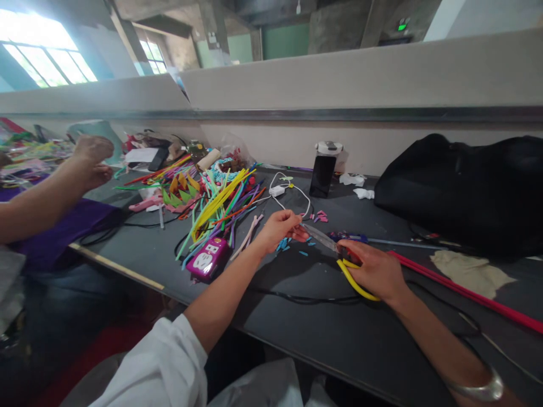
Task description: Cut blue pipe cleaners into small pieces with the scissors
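My left hand [282, 230] is closed in a pinch above the table, on the far end of a pale, see-through strip [320, 236]. The strip slants down to my right hand [375, 268]. My right hand is wrapped around a tool with a curved yellow handle [358, 282] and some red near the grip; its working end is hard to make out. Small blue cut pieces [284, 244] lie on the table under my left hand. Beyond them are short pink pieces [322, 216].
Left of my hands lie a purple box [207, 260] and a heap of coloured pipe cleaners [223, 198]. A bottle [323, 169] stands behind. Right are a black bag [458, 192], red rods [466, 288] and a beige cloth [470, 274]. Another person's arm [55, 183] reaches over at far left.
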`<state>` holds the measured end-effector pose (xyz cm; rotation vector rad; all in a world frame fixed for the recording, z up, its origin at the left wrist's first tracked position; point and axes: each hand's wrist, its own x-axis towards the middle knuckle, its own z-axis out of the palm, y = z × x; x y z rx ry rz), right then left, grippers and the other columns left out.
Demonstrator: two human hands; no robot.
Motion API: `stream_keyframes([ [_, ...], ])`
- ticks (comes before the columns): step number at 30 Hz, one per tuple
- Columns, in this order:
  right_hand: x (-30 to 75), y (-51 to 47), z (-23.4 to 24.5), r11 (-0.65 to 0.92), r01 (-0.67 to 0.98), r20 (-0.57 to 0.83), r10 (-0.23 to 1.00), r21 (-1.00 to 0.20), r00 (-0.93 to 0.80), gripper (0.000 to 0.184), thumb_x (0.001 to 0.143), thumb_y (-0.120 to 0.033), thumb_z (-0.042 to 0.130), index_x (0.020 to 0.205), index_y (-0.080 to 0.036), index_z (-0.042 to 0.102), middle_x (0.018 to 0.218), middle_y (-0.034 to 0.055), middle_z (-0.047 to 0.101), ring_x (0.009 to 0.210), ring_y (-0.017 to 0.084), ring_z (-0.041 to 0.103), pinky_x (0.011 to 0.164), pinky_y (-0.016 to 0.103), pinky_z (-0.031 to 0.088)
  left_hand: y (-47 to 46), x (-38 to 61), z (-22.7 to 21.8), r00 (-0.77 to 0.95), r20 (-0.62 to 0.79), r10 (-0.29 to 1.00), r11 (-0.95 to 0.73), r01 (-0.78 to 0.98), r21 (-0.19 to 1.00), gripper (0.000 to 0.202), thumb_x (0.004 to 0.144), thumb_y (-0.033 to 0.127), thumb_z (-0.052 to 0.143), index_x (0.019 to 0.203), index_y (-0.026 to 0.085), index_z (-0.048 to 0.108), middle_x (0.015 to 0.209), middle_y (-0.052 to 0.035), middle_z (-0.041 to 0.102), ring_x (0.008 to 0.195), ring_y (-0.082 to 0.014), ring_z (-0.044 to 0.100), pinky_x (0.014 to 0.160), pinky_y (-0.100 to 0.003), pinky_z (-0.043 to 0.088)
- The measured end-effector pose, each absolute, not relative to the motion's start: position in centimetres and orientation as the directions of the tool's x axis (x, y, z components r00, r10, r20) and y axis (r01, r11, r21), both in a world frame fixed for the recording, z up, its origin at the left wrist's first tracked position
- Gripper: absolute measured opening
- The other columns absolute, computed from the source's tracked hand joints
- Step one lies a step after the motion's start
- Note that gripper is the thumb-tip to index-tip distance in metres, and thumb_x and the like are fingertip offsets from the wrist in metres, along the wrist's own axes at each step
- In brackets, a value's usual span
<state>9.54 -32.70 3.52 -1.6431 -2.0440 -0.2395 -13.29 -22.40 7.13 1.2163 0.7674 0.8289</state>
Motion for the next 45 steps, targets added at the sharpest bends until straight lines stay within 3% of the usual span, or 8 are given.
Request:
stream_keyframes([
  [33,9.80,-32.61,3.24,0.231,0.960,0.435,0.889,-0.159,-0.142,0.035,0.072,-0.026,0.062,0.106,-0.032,0.066,0.087,-0.0071,0.073,0.067,0.012,0.067,0.052,0.022,0.042,-22.27,-13.39,6.90,0.518,-0.022,0.855,0.109,-0.139,0.984,0.029,0.073,0.037,0.069,0.070,0.016,0.049,0.063,-0.0037,0.065,0.062,-0.0173,0.068,0.063,-0.031,0.056],
  [41,9.76,-32.69,3.24,0.251,0.960,0.455,0.874,-0.125,-0.169,0.034,0.073,-0.025,0.062,0.106,-0.031,0.067,0.098,-0.0041,0.073,0.075,0.014,0.069,0.056,0.021,0.045,-22.15,-13.43,6.68,0.521,-0.024,0.853,0.114,-0.141,0.983,0.027,0.074,0.036,0.068,0.071,0.015,0.050,0.063,-0.0038,0.066,0.061,-0.0164,0.068,0.062,-0.029,0.055],
  [45,9.69,-32.68,3.37,0.245,0.962,0.440,0.882,-0.124,-0.168,0.034,0.074,-0.025,0.061,0.107,-0.031,0.067,0.095,-0.0052,0.074,0.073,0.014,0.069,0.056,0.022,0.046,-22.21,-13.42,6.79,0.521,-0.031,0.853,0.118,-0.134,0.984,0.026,0.075,0.035,0.066,0.072,0.015,0.050,0.064,-0.0045,0.066,0.061,-0.0164,0.068,0.062,-0.030,0.055],
])
